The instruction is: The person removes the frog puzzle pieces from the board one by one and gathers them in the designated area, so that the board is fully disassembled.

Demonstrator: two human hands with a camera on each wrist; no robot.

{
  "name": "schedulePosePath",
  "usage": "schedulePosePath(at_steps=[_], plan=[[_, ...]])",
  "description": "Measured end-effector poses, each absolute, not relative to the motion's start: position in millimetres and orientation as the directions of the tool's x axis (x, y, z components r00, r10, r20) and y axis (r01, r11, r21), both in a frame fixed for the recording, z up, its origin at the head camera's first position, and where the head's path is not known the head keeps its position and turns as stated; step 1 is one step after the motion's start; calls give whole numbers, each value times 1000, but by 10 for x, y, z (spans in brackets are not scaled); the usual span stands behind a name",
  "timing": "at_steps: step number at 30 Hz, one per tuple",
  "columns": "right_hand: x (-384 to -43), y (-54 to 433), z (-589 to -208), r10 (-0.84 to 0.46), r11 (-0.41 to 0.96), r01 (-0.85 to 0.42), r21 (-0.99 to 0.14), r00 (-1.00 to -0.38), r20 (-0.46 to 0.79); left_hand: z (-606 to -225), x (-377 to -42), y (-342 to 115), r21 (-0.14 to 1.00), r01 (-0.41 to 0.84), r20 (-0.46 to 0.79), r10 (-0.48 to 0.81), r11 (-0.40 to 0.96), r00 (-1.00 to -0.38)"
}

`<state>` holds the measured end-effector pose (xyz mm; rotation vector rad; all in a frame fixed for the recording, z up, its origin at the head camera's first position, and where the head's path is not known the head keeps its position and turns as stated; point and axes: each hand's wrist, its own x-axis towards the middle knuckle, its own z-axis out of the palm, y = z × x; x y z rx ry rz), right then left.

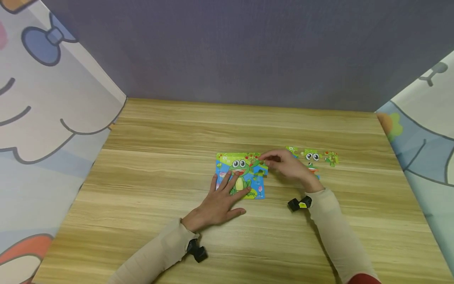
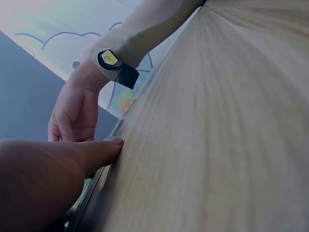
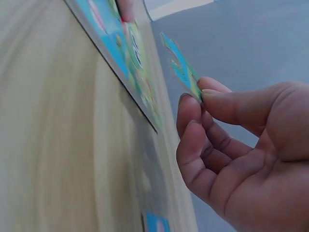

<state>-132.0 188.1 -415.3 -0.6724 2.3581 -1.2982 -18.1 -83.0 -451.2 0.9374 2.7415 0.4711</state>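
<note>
A frog jigsaw board (image 1: 259, 193), blue and green, lies flat on the wooden table. My left hand (image 1: 216, 209) rests on its lower left part with fingers spread straight, covering some of the picture. Over the board's upper right corner, my right hand (image 1: 289, 165) pinches a jigsaw piece (image 3: 181, 65) between thumb and fingertips. In the right wrist view the piece is tilted and raised above the board (image 3: 116, 55), with blue and green on its face. The left wrist view shows the left thumb (image 2: 104, 150) low beside the tabletop.
Several loose jigsaw pieces lie right of the board, partly behind the right hand; one carries the frog's eyes (image 1: 312, 156), another red flowers (image 1: 332, 157). A grey wall (image 1: 248, 55) stands behind the table (image 1: 159, 130), with cartoon-printed panels (image 1: 71, 98) at both sides.
</note>
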Motion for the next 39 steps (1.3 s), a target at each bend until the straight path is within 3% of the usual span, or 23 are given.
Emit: schedulePosePath(at_steps=[17, 39], plan=[[-1241, 2585, -4025, -430, 497, -92, -863, -890, -153, -4512, -175, -829, 364, 562, -85, 628, 742, -774], [-1091, 3215, -4073, -381, 438, -182, -880, -924, 1, -4524, -171, -828, 342, 565, -89, 625, 751, -776]])
